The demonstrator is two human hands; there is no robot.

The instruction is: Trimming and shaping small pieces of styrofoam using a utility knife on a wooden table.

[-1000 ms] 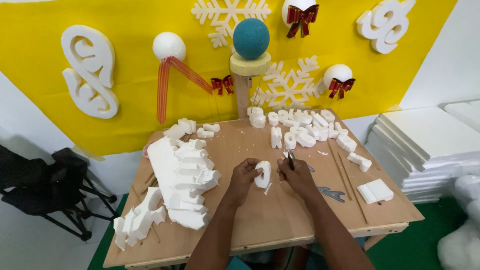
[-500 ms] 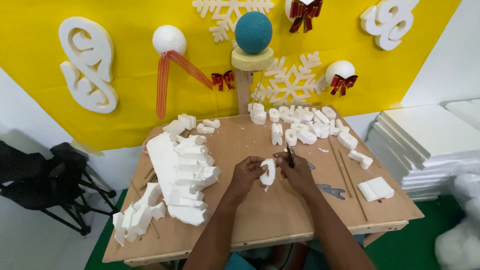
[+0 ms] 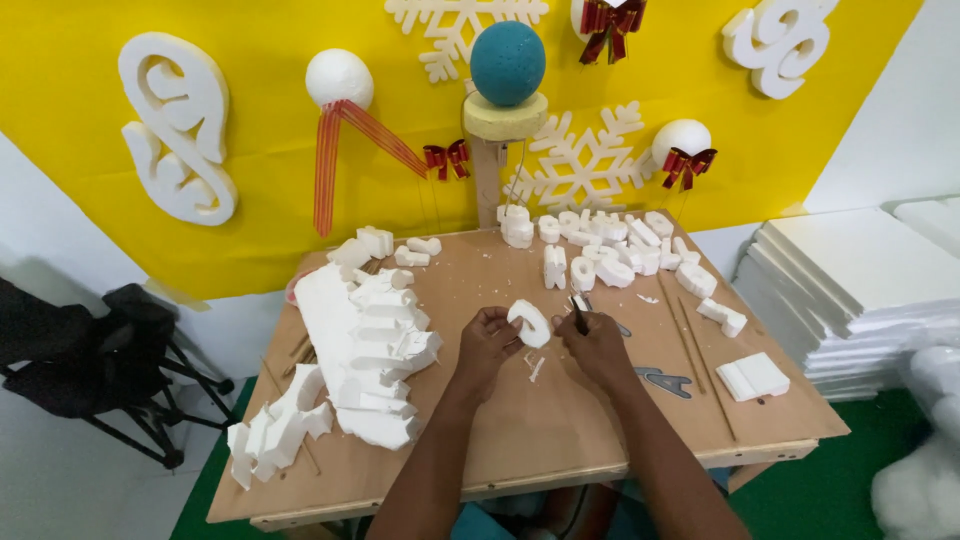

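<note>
1. Big pile of white foam offcuts (image 3: 365, 345) sits left of centre on the wooden table (image 3: 520, 440).
2. Left hand (image 3: 487, 345) pinches a small curved foam piece (image 3: 529, 323), mid-frame.
3. Right hand (image 3: 597, 345) is clamped around a thin dark knife (image 3: 577, 314), just beside it.

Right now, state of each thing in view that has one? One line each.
left hand: closed on the foam piece
foam piece: held above the table, white, curved
right hand: gripping the thin tool
thin tool: upright, tip beside the foam piece
foam offcut pile: lying loose on the table's left side
cut foam shapes: lying in a cluster at the back
table: littered with small foam crumbs
</note>
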